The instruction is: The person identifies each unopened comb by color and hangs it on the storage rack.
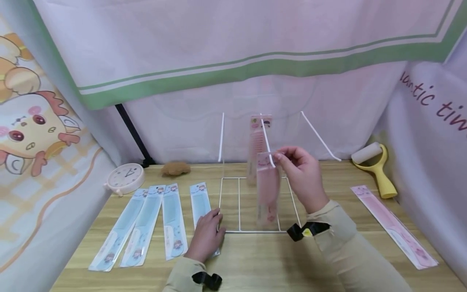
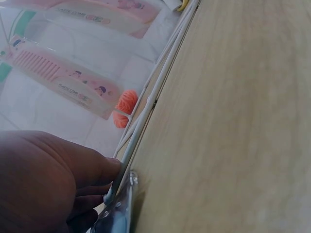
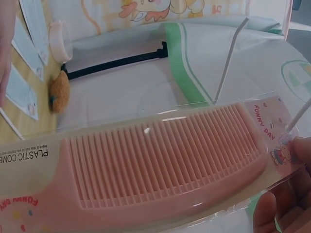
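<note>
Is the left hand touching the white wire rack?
Touching. In the left wrist view, the left hand has fingertips pressed against the white wire rack where it lies on the table. The head view agrees.

I see the packaged pink comb (image 1: 268, 190) hanging upright at the middle wire prong (image 1: 267, 142) of the white rack (image 1: 233, 205) (probably threaded on), teeth intact.

Printed on the pink comb's packet (image 3: 160, 170): "PLASTIC COMB" cut off at the edge, and "FUNNY DAY" near the top hole. On the curtain (image 1: 430, 101) at right, part of a cursive line, reading "antic tim". Small print on the other packets too blurred to read.
</note>
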`<state>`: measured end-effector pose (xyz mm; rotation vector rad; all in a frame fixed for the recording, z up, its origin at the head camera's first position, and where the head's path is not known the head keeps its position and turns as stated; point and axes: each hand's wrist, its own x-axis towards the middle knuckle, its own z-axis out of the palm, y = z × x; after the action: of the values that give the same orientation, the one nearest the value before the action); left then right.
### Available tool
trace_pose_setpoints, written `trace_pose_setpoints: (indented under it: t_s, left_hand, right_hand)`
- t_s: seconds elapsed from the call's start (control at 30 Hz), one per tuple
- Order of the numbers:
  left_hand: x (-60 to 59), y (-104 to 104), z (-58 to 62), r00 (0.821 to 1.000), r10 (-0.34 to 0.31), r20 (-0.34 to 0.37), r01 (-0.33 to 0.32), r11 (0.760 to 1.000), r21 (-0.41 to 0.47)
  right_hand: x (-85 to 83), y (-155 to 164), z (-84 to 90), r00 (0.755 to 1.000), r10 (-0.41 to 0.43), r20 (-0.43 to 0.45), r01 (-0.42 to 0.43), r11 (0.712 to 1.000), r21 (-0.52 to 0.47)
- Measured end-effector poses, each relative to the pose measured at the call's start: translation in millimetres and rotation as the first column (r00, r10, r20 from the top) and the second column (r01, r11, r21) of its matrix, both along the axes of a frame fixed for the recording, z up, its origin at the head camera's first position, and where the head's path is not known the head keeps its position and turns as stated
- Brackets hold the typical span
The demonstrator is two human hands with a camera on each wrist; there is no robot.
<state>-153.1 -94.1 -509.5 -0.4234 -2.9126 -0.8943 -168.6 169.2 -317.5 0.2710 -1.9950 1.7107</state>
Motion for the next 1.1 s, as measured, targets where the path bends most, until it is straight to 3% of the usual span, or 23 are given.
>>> trace_pose_setpoints:
  t_s: [0.3, 0.8, 1.1]
  left_hand:
    - [0.8, 0.5, 3.2, 1.000, -0.004, -0.013, 0.004, 1.000, 0.006]
    - [-1.2, 2.5, 2.2, 0.999, -0.012, -0.035, 0.011, 1.000, -0.022]
    - [0.9, 0.9, 3.5, 1.000, -0.003, -0.007, 0.003, 1.000, -0.026]
  right_hand:
    - [-13.0, -1.4, 4.0, 1.000, -0.009, 0.021, 0.009, 1.000, -0.003]
    - [-34.9, 0.5, 8.1, 0.996, -0.062, 0.057, 0.056, 0.993, 0.108]
    - [-52.6, 1.2, 9.4, 0.995, -0.089, 0.051, 0.077, 0.978, 0.194]
